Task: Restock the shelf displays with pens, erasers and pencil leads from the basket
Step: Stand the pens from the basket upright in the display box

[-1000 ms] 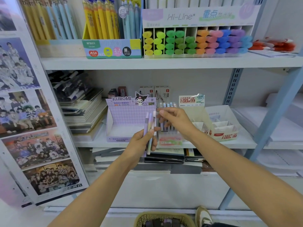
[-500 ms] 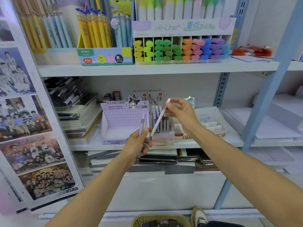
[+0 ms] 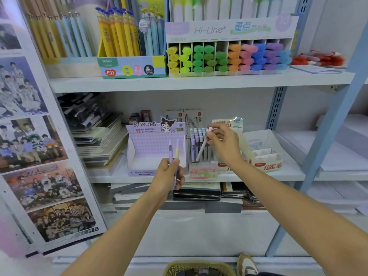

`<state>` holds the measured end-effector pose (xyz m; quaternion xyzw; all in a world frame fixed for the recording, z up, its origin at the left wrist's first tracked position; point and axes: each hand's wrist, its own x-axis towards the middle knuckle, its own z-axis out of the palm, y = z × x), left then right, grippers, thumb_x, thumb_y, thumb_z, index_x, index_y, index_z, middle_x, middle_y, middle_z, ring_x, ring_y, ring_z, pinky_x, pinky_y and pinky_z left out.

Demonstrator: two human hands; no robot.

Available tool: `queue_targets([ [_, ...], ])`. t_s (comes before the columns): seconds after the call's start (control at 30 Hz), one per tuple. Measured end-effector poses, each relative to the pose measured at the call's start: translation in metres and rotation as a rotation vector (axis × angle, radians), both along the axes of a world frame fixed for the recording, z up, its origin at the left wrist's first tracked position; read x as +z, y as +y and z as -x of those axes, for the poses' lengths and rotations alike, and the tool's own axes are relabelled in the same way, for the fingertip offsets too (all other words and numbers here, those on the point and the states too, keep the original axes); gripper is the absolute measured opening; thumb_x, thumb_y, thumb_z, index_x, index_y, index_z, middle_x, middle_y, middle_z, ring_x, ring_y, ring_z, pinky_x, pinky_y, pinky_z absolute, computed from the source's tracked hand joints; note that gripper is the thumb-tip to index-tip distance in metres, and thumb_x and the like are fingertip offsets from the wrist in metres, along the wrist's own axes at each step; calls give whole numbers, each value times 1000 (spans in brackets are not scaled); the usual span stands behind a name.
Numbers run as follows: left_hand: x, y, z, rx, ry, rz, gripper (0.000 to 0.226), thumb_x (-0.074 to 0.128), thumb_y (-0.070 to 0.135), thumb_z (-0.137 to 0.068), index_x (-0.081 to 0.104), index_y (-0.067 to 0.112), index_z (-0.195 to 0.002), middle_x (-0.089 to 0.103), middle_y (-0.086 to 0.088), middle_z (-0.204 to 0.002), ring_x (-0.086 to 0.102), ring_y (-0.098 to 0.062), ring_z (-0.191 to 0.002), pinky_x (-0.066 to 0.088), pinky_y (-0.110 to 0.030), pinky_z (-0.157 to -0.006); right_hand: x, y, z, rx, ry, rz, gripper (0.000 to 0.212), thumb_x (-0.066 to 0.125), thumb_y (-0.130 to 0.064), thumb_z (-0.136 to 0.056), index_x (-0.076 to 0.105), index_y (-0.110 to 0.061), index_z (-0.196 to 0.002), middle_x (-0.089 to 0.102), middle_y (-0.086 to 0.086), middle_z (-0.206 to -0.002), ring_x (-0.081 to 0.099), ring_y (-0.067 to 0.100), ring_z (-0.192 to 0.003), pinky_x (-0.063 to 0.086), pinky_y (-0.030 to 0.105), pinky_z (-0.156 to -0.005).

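Pens, three in hand. Left hand (image 3: 169, 175), just under frame centre, has its fingers curled round two pens (image 3: 170, 151), one lilac, one yellow over lilac. Both stand upright, tops to 12 o'clock, seen against the Kuromi box (image 3: 153, 154). Right hand (image 3: 224, 143), at 2 o'clock from the left, pinches a third pen (image 3: 202, 149) near its pink cap between thumb and fingertips. Third pen is tilted: cap to 1 o'clock, lower end to 7 o'clock, down at the clear pen holder (image 3: 202, 170). Contact between tip and holder: cannot tell.

Holder carries a row of upright pens with lilac and pale blue tops. It stands on the middle shelf (image 3: 294, 173), just beside the Kuromi box at its 3 o'clock. White divided box (image 3: 264, 156) with red print sits at 3 o'clock of the holder, partly behind the right wrist.

Upper shelf, 12 o'clock: Hi-Line highlighter rack (image 3: 229, 56), caps running yellow, green, orange, pink, blue, purple. Yellow and blue pens stand in a printed box (image 3: 131, 67) at its 9 o'clock. Stacked notebooks (image 3: 99, 140) at 9 o'clock of the Kuromi box. Poster panel (image 3: 39, 136) of group photos along the frame's 9 o'clock edge.

Basket (image 3: 199, 263), woven rim only, at 6 o'clock on the frame's low edge. A shoe (image 3: 246, 263) is just beside it at its 3 o'clock. Basket contents dark, too cut off to name.
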<state>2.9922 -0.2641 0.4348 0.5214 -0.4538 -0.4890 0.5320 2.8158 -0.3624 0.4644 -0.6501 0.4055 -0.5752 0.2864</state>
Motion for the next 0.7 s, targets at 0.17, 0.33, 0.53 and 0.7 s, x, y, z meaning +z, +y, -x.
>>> queue_targets([
  [0.17, -6, -1, -7, -46, -24, 25, 25, 44, 30, -102, 46, 7, -110, 54, 3, -63, 48, -15, -49, 37, -26, -44, -15, -8, -9, 4, 144, 34, 16, 63, -7, -91, 65, -12, -106, 69, 6, -86, 69, 17, -83, 60, 36, -76],
  [0.33, -12, -6, -12, -66, -25, 51, 27, 43, 30, -103, 49, 5, -109, 55, 3, -64, 48, -14, -50, 37, -25, -44, -18, -13, -5, 10, 266, 67, 19, 64, -11, -91, 64, -17, -109, 67, -2, -82, 68, 12, -77, 59, 33, -77],
  [0.53, -19, -11, -12, -71, -17, 40, 21, 44, 29, -103, 56, 12, -105, 57, 4, -64, 48, -13, -53, 36, -24, -44, -21, -16, -13, 30, 338, 82, 17, 68, -8, -87, 62, -14, -102, 66, 0, -87, 65, 12, -79, 58, 30, -78],
  [0.7, -18, -9, -12, -66, -34, 38, 22, 43, 29, -103, 57, 12, -105, 57, 4, -65, 48, -12, -53, 37, -25, -45, -21, -18, -17, -124, 421, 112, 18, 72, -13, -84, 67, -11, -101, 54, -3, -87, 48, 11, -75, 44, 24, -72],
])
